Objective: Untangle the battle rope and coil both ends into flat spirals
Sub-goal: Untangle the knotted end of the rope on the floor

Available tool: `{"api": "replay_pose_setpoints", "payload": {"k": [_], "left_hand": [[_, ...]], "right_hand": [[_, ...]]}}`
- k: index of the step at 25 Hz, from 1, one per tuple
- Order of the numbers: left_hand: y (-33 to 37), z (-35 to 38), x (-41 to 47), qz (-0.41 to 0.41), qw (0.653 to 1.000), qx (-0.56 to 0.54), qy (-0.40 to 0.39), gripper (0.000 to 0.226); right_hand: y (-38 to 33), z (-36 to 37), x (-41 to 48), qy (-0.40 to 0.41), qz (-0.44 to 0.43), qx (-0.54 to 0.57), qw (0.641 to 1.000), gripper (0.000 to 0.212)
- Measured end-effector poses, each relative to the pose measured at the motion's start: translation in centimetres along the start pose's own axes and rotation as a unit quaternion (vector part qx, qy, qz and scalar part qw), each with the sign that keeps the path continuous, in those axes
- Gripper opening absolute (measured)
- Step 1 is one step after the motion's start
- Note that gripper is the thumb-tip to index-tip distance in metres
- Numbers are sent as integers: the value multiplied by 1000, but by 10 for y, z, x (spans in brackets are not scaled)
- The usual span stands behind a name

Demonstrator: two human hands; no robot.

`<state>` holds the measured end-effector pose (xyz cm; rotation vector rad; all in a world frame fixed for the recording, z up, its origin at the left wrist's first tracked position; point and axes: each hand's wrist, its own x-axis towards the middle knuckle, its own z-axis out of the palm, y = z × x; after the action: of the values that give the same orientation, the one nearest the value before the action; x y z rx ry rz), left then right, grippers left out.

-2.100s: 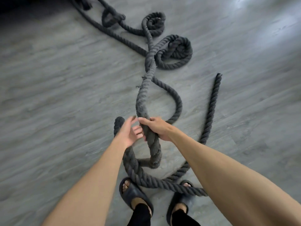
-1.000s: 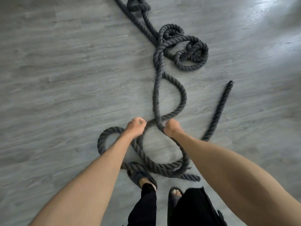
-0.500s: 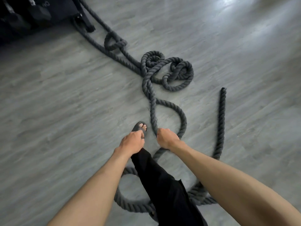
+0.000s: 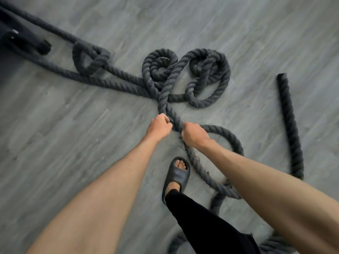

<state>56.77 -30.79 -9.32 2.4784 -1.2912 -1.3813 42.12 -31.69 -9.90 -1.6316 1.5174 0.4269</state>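
Head camera, looking down: a thick, dark, twisted rope (image 4: 222,132) sprawls across a grey plank floor (image 4: 73,143). Straight ahead it bunches into a pile of overlapping loops (image 4: 185,77), with a loose knot (image 4: 89,59) further left. One cut end (image 4: 282,77) lies apart on the right. The left hand (image 4: 160,126) and right hand (image 4: 194,134) are both fisted round the strand leading into the pile, close together. A foot in a dark slipper (image 4: 177,176) stands just below them. The rope looks heavy, limp and rough, so it should grip well. It is probably best taken with whole fists near each crossing and dragged rather than lifted.
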Motion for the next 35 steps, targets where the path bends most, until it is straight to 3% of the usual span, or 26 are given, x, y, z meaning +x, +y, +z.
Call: {"api": "replay_pose_setpoints", "payload": {"k": [6, 11, 14, 16, 18, 21, 24, 27, 29, 31, 34, 35], "left_hand": [[-41, 29, 147, -98, 983, -152, -23, 63], [-61, 53, 257, -101, 964, -244, -23, 93], [-58, 57, 282, -158, 918, -363, -37, 121], [-60, 47, 283, -177, 894, -410, -43, 130], [-67, 30, 273, -175, 899, -392, -81, 126], [-84, -2, 241, -153, 928, -315, -127, 97], [-106, -27, 198, -158, 913, -339, -162, 86], [-129, -44, 145, -176, 891, -363, -211, 109], [-142, -47, 111, -182, 885, -357, -239, 112], [-155, -46, 81, -186, 882, -345, -262, 111], [-168, -50, 49, -195, 872, -336, -297, 98], [-173, -50, 44, -199, 865, -347, -302, 88]], "right_hand": [[-19, 57, 147, 30, 63, 102, 992, 65], [-15, 100, 245, 40, 99, 145, 984, 92], [-15, 122, 250, 40, 89, 77, 992, 87], [-25, 127, 237, 40, 69, 121, 990, 76], [-38, 119, 218, -2, 41, 173, 984, 70], [-50, 102, 182, -108, 23, 240, 964, 60], [-55, 83, 150, -114, 98, 417, 896, 37], [-70, 59, 133, -15, 177, 566, 805, 61], [-90, 45, 127, -18, 173, 605, 777, 79], [-117, 48, 117, -42, 179, 599, 779, 81], [-143, 71, 96, -24, 227, 522, 822, 34], [-144, 77, 92, -11, 238, 510, 826, 29]]}}
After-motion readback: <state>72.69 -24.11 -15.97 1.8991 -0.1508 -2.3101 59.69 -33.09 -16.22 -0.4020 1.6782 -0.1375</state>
